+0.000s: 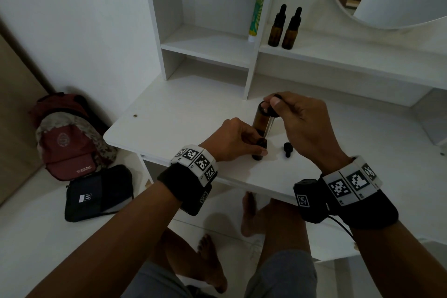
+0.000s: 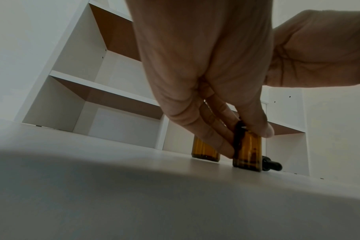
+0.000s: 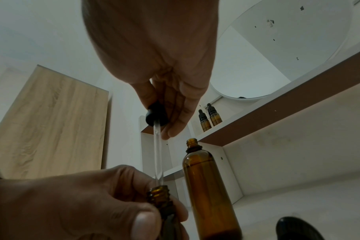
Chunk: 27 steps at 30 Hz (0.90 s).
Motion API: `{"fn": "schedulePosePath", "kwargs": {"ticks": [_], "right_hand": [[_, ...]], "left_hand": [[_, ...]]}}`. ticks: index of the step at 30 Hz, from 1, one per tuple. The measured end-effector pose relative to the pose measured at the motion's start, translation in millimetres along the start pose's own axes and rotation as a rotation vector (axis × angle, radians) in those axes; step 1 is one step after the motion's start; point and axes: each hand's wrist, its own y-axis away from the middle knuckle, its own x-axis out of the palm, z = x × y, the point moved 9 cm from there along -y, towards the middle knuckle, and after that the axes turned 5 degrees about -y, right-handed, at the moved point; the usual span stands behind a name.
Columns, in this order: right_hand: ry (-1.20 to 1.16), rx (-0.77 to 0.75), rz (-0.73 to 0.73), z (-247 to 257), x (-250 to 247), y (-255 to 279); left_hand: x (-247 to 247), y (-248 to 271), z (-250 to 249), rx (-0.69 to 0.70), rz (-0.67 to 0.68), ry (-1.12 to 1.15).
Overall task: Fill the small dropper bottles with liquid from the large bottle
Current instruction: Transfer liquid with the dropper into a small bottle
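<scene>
One small dropper bottle [image 3: 158,194], amber glass, uncapped, upright on the tabletop [image 1: 183,113] near its front edge; left hand [image 1: 235,140] curled round its body, steadying it. Light, rigid, smooth and breakable by the look of it; best held low on the body, as now, leaving the threaded neck free
One dropper [image 3: 157,146], black bulb with clear glass tube, pinched at the bulb by the right hand [image 1: 300,123]; tube tip at the small bottle's mouth. Thin tube likely fragile; take it by the bulb or collar only
One large bottle [image 3: 208,186], amber, open-necked, standing just behind and beside the small one; liquid level hard to judge
One loose black cap [image 1: 287,149], lying on the tabletop close to the right of the small bottle
Two capped dropper bottles [image 1: 285,29], side by side on the upper shelf [image 1: 338,55], well apart from the work
</scene>
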Motion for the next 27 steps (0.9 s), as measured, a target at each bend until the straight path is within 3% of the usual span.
{"fn": "schedulePosePath", "kwargs": {"ticks": [27], "right_hand": [[0.039, 0.031, 0.076, 1.7, -0.2, -3.3]], "left_hand": [[0.5, -0.5, 1.7, -0.003, -0.005, 0.001]]}}
